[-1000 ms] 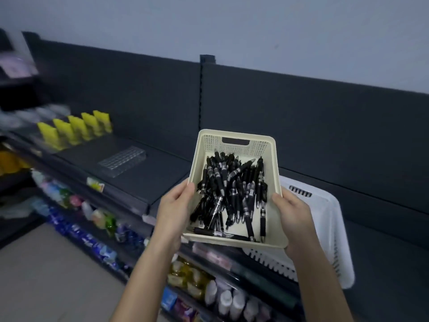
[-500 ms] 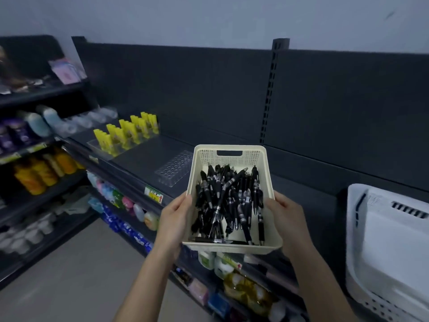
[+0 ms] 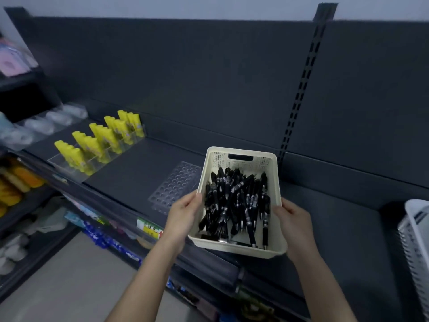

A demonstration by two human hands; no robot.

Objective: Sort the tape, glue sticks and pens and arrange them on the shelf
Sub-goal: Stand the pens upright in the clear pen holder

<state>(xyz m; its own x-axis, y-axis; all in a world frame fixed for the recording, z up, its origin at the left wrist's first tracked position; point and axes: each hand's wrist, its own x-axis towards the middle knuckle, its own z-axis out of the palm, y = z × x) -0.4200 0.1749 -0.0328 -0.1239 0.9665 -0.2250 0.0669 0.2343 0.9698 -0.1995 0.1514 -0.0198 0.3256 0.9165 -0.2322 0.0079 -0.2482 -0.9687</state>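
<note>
I hold a cream plastic basket (image 3: 241, 153) over the dark shelf (image 3: 130, 168), just above its front edge. My left hand (image 3: 183, 216) grips its left wall and my right hand (image 3: 293, 223) grips its right wall. Several black pens (image 3: 234, 205) lie in a loose heap inside it. A clear acrylic pen rack with rows of round holes (image 3: 174, 185) lies on the shelf just left of the basket. Yellow glue sticks (image 3: 97, 141) stand in rows in a clear stepped holder further left. Blurred clear rolls, maybe tape (image 3: 44, 125), lie beyond them.
A white slatted basket (image 3: 415, 247) stands on the shelf at the right edge. A slotted upright (image 3: 299, 89) divides the dark back panel. Lower shelves hold orange bottles (image 3: 16, 184) and other goods. Grey floor lies at the lower left.
My view has swung left and down along the shelf. The white basket has slid to the right edge, and the pen basket now hangs beside the clear pen rack, still held by both hands.
</note>
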